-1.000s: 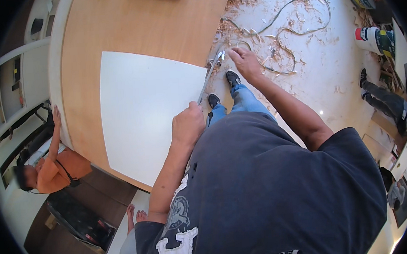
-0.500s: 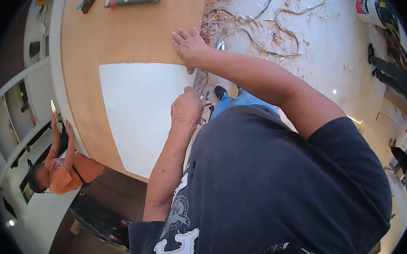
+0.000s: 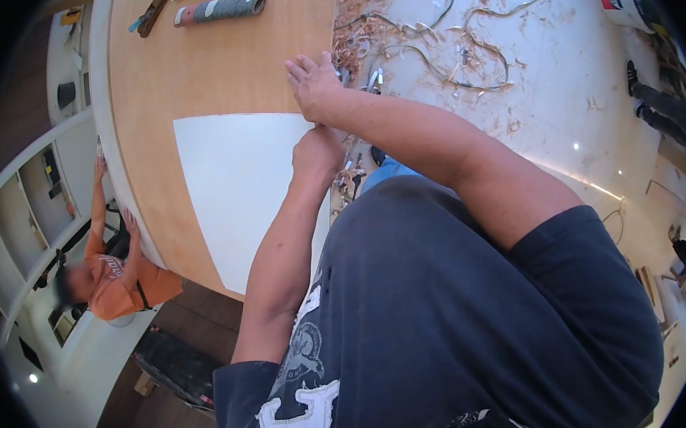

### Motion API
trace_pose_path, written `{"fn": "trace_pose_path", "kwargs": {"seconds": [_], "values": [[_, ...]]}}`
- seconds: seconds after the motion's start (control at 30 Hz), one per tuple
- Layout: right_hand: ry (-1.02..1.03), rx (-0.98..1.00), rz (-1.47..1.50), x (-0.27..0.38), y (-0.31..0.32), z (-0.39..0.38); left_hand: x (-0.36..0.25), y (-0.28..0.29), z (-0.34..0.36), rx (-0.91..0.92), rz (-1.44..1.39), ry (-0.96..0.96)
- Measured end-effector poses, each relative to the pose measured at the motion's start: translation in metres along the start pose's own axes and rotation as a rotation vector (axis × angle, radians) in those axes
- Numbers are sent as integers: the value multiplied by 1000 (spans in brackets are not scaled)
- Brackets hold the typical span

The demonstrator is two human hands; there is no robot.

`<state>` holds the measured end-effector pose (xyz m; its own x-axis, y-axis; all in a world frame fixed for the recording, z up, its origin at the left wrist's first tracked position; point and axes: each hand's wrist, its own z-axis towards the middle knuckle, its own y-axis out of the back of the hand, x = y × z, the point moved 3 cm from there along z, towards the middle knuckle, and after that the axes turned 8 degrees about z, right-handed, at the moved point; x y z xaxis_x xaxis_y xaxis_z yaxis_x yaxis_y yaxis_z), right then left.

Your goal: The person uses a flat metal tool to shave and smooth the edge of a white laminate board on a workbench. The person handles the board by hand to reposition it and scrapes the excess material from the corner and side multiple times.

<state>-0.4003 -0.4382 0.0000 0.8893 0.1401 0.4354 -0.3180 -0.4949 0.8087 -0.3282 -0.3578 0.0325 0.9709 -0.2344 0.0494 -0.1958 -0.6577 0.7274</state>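
Observation:
A white sheet (image 3: 234, 190) with a curved edge lies on a light wooden panel (image 3: 214, 80). My left hand (image 3: 319, 154) is closed at the sheet's right edge, its thumb side close under my other hand. Whatever its fingers grip is hidden from view. Just beyond it, my right hand (image 3: 316, 87) rests at the panel's edge near the sheet's upper right corner, fingers stretched out over the wood.
A rolled grey sheet (image 3: 221, 9) and a dark wooden tool (image 3: 155, 12) lie farther up the panel. Wood shavings (image 3: 358, 34) and a cable (image 3: 426, 33) litter the floor at right. Across the panel, a person in orange (image 3: 129, 281) works along the left edge. A bucket (image 3: 623, 5) stands far right.
Both my hands have shifted slightly, the left one up toward the right. The grey metal piece seen by my left hand earlier is now hidden. The person in orange has lowered their hands.

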Motion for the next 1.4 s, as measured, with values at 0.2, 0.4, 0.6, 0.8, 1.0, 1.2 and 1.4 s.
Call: {"fn": "trace_pose_path", "kwargs": {"seconds": [0.2,0.4,0.6,0.8,1.0,1.2,1.4], "values": [[15,80,-30,-9,10,-7,5,10,-41,-6,6,45],[41,102,-63,-7,12,-6,14,-2,-65,45,-3,94],[51,111,-65,-9,12,-6,9,-18,-48,107,-35,138],[54,110,-20,-8,18,-1,6,-8,-41,135,-14,123],[52,89,-23,-12,18,-2,16,-6,-54,134,10,125],[61,67,-21,-11,21,2,18,-26,-40,145,0,114],[72,68,1,-14,15,6,21,-16,-56,138,21,98]]}}
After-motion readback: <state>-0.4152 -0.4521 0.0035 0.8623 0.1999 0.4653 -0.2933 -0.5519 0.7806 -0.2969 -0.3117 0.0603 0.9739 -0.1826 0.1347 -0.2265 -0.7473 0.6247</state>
